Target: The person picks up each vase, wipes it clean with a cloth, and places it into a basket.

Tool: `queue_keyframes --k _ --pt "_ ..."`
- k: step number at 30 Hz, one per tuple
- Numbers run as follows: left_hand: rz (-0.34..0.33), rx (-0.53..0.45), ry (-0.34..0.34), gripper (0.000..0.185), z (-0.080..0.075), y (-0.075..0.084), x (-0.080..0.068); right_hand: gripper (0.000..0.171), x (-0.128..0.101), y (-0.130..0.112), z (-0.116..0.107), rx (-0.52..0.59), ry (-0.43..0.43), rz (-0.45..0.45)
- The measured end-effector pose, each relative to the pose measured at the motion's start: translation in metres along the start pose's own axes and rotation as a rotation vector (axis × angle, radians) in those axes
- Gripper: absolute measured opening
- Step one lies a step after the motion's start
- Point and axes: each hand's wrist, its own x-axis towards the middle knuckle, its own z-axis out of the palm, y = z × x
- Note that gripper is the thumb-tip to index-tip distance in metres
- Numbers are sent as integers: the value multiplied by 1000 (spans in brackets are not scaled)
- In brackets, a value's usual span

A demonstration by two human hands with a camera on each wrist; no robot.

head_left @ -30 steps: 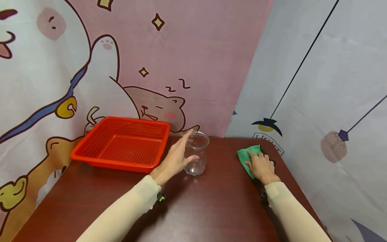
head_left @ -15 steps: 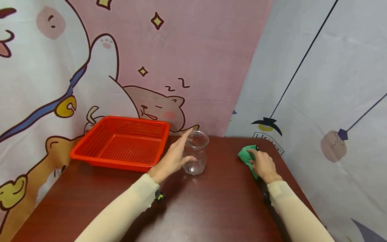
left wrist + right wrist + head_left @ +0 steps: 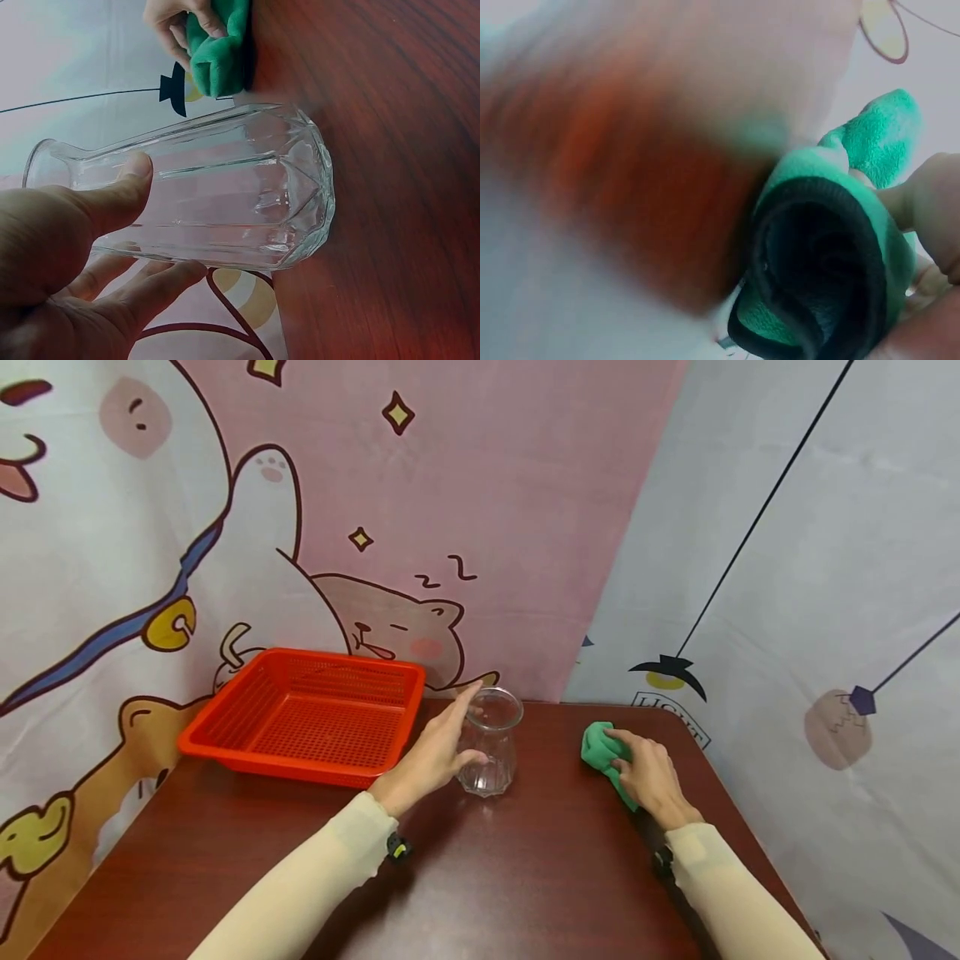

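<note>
Pink, white and grey backdrop panels (image 3: 540,527), printed with cartoon animals and hanging lamps, rise behind a reddish-brown counter (image 3: 540,868) with a glossy top. Towards its far left corner sits a red basket (image 3: 292,768), its walls and bottom pierced with holes. Just to its right a clear glass vase (image 3: 498,739) stands upright on the counter, its rim flared and its lower end faceted. A person's left hand (image 3: 427,758) holds the vase from the near left side. Its grip is wide, about as broad as the vase: the left wrist view shows the thumb (image 3: 120,199) laid against one side of the glass and the fingers (image 3: 161,292) passing round the other.

The right hand (image 3: 652,772) is well apart from the left, over the right end of the counter. Its grip is narrow, thumb and fingers pinching a bunched green cloth (image 3: 600,747) with dark edging, one hollow fold facing the right wrist camera. Part of the cloth trails back under the hand; whether it touches the counter I cannot tell. Cream sleeves (image 3: 322,872) cover both forearms, and a small black device (image 3: 397,847) shows at the left cuff.
</note>
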Motion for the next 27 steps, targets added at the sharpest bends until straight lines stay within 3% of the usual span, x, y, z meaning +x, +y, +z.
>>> queue_keyframes --k 9,18,23,27 --pt "32 -13 7 122 -2 -1 -1 62 2 -29 -4 105 48 -64" --pt "34 1 0 123 -1 -2 -1 68 -2 -63 -8 247 48 -70" --pt "35 1 6 123 -2 -1 -2 73 1 -84 -11 349 39 -80" --pt "26 0 3 122 -3 1 -2 78 4 -99 -11 494 11 -94"
